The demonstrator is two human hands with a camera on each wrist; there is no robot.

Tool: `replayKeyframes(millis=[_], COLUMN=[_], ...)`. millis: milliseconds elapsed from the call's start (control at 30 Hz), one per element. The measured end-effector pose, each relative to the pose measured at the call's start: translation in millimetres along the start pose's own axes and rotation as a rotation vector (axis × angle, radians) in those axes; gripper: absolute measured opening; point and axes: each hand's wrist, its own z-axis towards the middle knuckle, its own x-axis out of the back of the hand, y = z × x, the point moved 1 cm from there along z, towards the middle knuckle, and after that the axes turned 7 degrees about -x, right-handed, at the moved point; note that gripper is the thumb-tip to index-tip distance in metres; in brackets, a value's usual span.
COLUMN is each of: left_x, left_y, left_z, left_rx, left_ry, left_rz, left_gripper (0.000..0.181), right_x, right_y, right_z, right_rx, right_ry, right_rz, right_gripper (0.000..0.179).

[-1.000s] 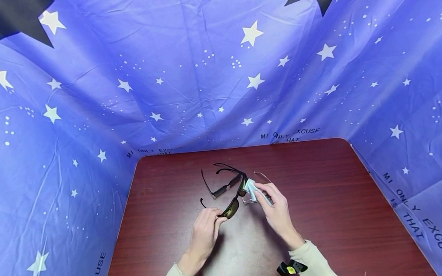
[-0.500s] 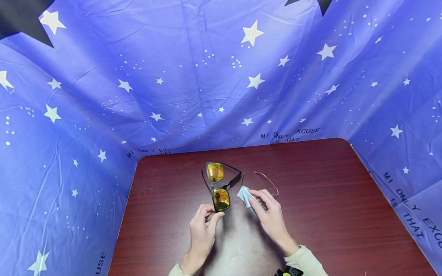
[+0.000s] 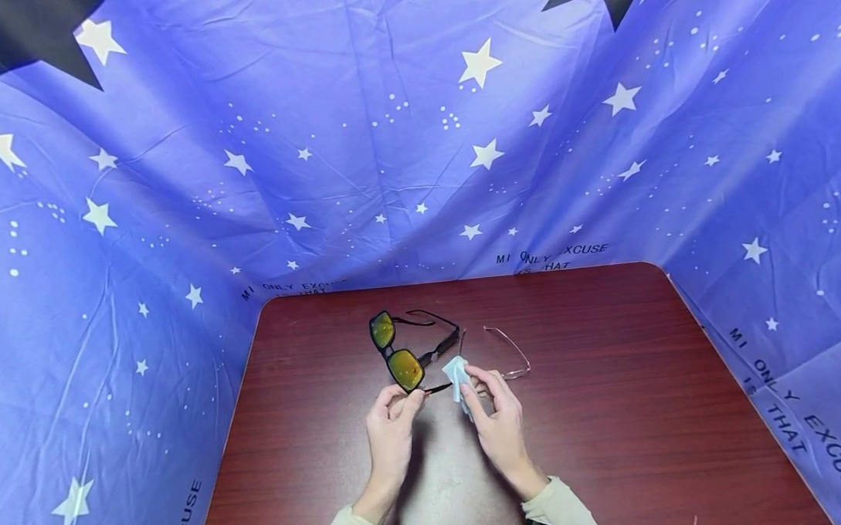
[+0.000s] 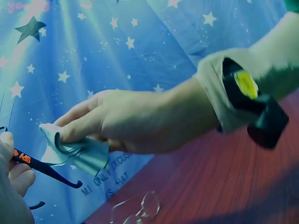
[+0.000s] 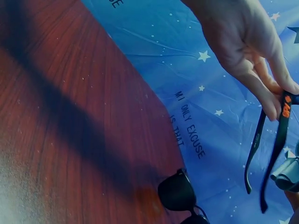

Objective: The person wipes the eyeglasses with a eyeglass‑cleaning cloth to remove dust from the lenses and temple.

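Sunglasses with yellow mirrored lenses (image 3: 406, 369) and black frames are held off the table. My left hand (image 3: 390, 433) pinches them at the near corner, where a temple arm (image 5: 279, 140) with orange lettering starts. That arm points right, its tip close to the light-blue cloth (image 3: 456, 375). The folded cloth is held between the thumb and fingers of my right hand (image 3: 499, 426). In the left wrist view the cloth (image 4: 79, 154) bunches under the right fingertips; whether it touches the arm is unclear.
Dark sunglasses (image 3: 446, 343) lie on the table behind the held pair, partly covered by it. Thin-framed clear glasses (image 3: 526, 361) lie beyond the right hand. A black strap with a yellow patch (image 4: 245, 84) is on the right wrist. Starry blue cloth hangs around the reddish-brown table (image 3: 640, 363).
The cloth has come away from a lens. My left hand has turned the sunglasses, so one temple arm now points right. My right hand has moved nearer to the left with the cloth.
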Motion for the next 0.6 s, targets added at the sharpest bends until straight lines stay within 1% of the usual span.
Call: replayKeyframes(millis=[100,133,233,400,600], left_x=[-2.8,-3.8,-6.9,-10.9,-10.1], left_y=[-2.9,-3.9,-6.5,-6.8,-3.4], left_z=[0.4,0.4,-0.7,-4.9,-5.9], left_rx=[0.037,0.049,0.087,0.159,0.217], left_ry=[0.019,0.023,0.031,0.028,0.024], left_rz=[-0.111,-0.157,-0.257,-0.31,-0.373], left_gripper=[0.005,0.006,0.011,0.009,0.008], right_x=[-2.9,-3.9,-9.7,-19.0,-19.3], right_y=[-15.7,-18.8,-9.1,8.0,13.3], right_z=[0.8,0.9,-2.4,-8.6,-9.9], right_rx=[0.03,0.042,0.082,0.149,0.207], right_ry=[0.015,0.014,0.01,0.014,0.039], right_rz=[0.041,0.052,0.057,0.002,-0.026], right_gripper=[0.04,0.041,0.043,0.045,0.042])
